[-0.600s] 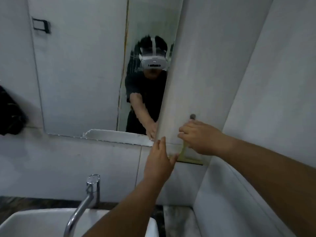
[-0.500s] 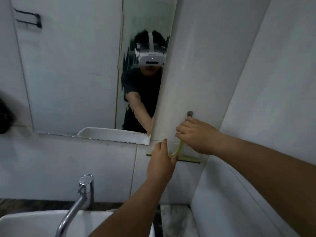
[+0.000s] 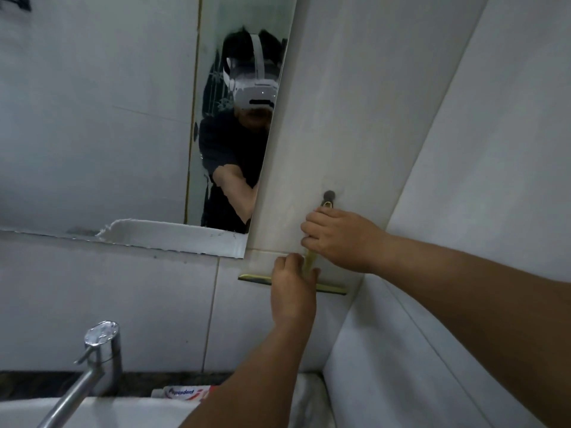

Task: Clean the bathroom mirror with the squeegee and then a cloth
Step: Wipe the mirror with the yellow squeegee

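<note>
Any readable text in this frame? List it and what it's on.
"president", first letter partly cut off: on the toothpaste tube lying behind the sink.
Smaller print on the tube: too blurred to read.
Headset in the mirror, squeegee, tap: no text visible.

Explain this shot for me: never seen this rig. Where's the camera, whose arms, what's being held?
No robot here: a person wears a camera on the head, looking forward and down, so the two bare arms are their own. You see them reflected in the mirror wearing the headset. The right hand grips the handle of a yellow-green squeegee that hangs from a wall hook. The left hand touches it near the blade. Below are a tap, a sink and a toothpaste tube.
</note>
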